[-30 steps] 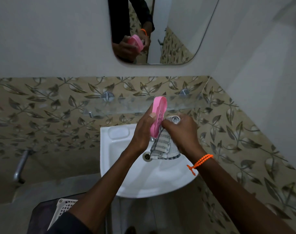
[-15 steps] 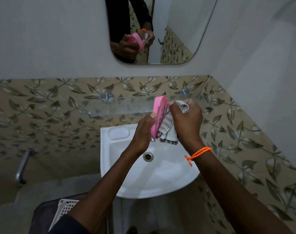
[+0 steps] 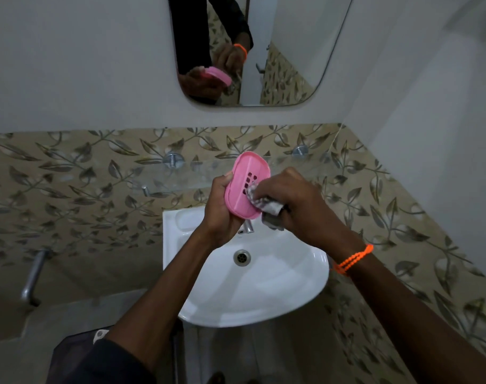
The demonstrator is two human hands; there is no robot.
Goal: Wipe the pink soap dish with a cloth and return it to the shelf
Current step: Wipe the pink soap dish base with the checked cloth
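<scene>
My left hand [image 3: 221,210] grips the pink soap dish [image 3: 243,180] from its left side and holds it above the sink. The dish's slotted inner face is turned toward me. My right hand [image 3: 294,202] holds a bunched grey-and-white striped cloth [image 3: 264,206] and presses it against the dish's lower right part. A glass shelf [image 3: 180,176] on two metal mounts runs along the tiled wall just behind the dish.
A white corner sink [image 3: 264,284] with a drain lies below my hands; its tap [image 3: 247,227] shows under the dish. A mirror [image 3: 264,51] hangs above. A metal pipe [image 3: 32,275] sticks out at the left. Tiled walls close in on the right.
The dish has turned from edge-on to face me, showing its slots. My right hand with the cloth has moved onto the dish's inner face.
</scene>
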